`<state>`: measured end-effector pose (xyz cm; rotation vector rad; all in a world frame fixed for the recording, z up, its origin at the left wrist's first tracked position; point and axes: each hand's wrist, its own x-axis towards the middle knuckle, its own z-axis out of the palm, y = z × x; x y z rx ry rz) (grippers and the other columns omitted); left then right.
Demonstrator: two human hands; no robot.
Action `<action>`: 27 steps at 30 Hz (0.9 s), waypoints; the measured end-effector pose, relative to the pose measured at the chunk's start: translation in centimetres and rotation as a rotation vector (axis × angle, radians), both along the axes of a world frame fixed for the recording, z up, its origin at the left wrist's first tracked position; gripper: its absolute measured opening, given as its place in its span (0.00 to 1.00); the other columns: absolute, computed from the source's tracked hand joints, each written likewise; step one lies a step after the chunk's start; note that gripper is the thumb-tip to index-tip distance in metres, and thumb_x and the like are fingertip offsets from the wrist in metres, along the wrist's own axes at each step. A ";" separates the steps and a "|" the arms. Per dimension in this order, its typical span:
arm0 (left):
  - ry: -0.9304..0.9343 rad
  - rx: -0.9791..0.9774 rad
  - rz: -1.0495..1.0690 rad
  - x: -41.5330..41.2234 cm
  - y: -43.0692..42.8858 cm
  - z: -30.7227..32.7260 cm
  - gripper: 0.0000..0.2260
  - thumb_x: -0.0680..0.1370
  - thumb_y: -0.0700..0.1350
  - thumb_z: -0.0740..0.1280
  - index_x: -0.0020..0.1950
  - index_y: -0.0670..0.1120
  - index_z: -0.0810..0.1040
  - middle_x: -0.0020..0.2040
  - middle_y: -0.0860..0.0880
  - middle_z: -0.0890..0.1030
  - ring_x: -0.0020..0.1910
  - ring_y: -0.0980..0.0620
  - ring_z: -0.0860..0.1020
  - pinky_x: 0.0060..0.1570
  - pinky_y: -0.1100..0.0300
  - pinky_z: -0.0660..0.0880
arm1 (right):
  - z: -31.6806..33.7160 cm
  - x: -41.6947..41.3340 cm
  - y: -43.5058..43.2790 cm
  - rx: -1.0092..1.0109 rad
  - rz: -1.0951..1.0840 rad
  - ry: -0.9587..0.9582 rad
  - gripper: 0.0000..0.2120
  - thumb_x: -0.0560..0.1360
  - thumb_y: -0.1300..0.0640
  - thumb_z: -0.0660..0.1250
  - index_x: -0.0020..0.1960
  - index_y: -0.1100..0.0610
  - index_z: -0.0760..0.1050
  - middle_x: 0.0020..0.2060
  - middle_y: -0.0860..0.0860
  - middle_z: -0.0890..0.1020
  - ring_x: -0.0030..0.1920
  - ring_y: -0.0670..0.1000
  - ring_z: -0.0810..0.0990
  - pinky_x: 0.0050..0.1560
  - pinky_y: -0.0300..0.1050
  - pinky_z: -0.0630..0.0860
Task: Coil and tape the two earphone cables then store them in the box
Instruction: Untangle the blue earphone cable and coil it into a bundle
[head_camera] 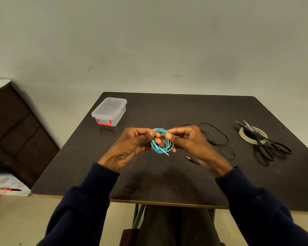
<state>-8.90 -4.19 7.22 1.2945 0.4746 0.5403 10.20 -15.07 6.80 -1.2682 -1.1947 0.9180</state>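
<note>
A turquoise earphone cable [160, 149] is wound into a small coil above the middle of the dark table [167, 183]. My left hand [132, 146] pinches the coil's left side and my right hand [190, 144] pinches its right side; the metal jack plug sticks out at the bottom. A black earphone cable [219, 141] lies loose and uncoiled on the table just right of my right hand, partly hidden by it. A clear plastic box [109, 110] with a closed lid and a red latch stands at the back left.
A roll of clear tape [247, 137] lies at the right of the table with black scissors [268, 144] resting across it. A dark cabinet [16, 132] stands on the floor at the left. The wall is behind the table.
</note>
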 end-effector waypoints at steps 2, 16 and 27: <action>-0.027 -0.045 -0.004 -0.1 0.0 -0.2 0.13 0.74 0.44 0.70 0.53 0.38 0.85 0.52 0.37 0.85 0.50 0.44 0.85 0.50 0.54 0.83 | 0.0 0.0 -0.2 -0.024 0.068 0.180 0.15 0.75 0.57 0.71 0.57 0.63 0.83 0.47 0.59 0.86 0.43 0.52 0.83 0.37 0.38 0.79; 0.068 0.068 -0.053 -0.5 0.4 0.3 0.10 0.77 0.47 0.69 0.49 0.41 0.84 0.40 0.44 0.83 0.41 0.49 0.83 0.50 0.48 0.82 | 0.1 0.2 -0.1 0.085 -0.008 0.014 0.10 0.72 0.64 0.73 0.54 0.61 0.84 0.49 0.54 0.88 0.50 0.53 0.87 0.50 0.42 0.83; 0.199 0.328 -0.003 -0.6 0.3 0.3 0.08 0.81 0.43 0.68 0.49 0.40 0.84 0.39 0.43 0.85 0.40 0.49 0.85 0.40 0.60 0.80 | 0.0 -0.1 -0.6 0.184 -0.192 -0.041 0.05 0.76 0.65 0.72 0.50 0.63 0.85 0.40 0.58 0.87 0.40 0.54 0.86 0.40 0.45 0.83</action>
